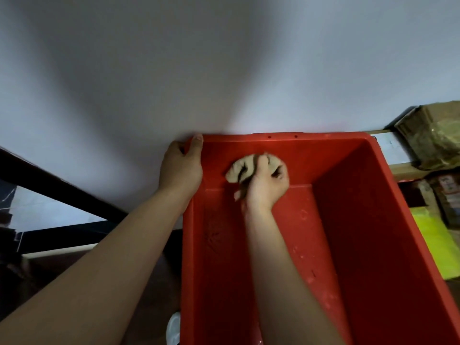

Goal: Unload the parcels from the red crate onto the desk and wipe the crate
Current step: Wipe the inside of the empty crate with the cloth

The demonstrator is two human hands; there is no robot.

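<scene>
Head view looks down into the red crate [361, 232], which fills the lower right of the frame; its near end is cut off by the bottom edge. The crate holds no parcels, and pale specks dot its floor. The left hand [181, 168] clamps the crate's far left corner, thumb laid over the rim, while its other fingers are hidden behind the outer wall. The right hand [267, 185] is closed around a crumpled beige cloth [239, 169] and presses it against the inside of the far wall, just above the floor; its fingertips are buried in the folds.

To the right, past the crate's rim, a brown wrapped parcel [433, 135] rests on a pale strip of worktop [395, 150], its right side cut off by the frame edge. Nearer, more parcels [448, 195] show only in part, their labels too blurred to read, beside a yellow-green sheet [433, 245]. A white object [173, 327] beside the crate's left wall is too cut off to identify.
</scene>
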